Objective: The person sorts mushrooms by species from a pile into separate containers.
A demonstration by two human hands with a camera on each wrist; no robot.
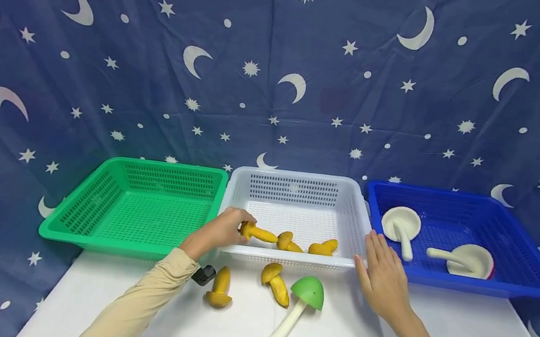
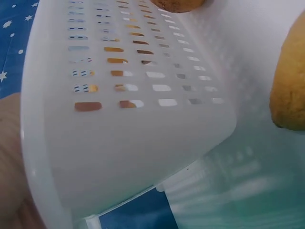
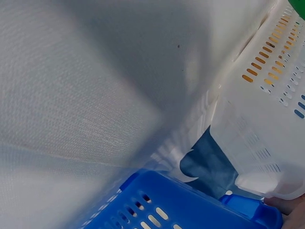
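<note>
My left hand reaches over the front left corner of the white basket and grips a yellow toy mushroom by its cap. Beside that one, two more yellow mushrooms lie inside along the front wall. My right hand has its fingers straight and rests at the white basket's right rim, next to the blue basket. On the table in front lie two yellow mushrooms and a green-capped mushroom with a white stem. In the left wrist view, the basket wall hides the left fingers.
A green basket stands at the left. Inside the blue basket, two white-stemmed mushrooms lie with their pale undersides up; one shows a red edge. Behind the baskets hangs a blue cloth with moons and stars. A white cloth covers the table.
</note>
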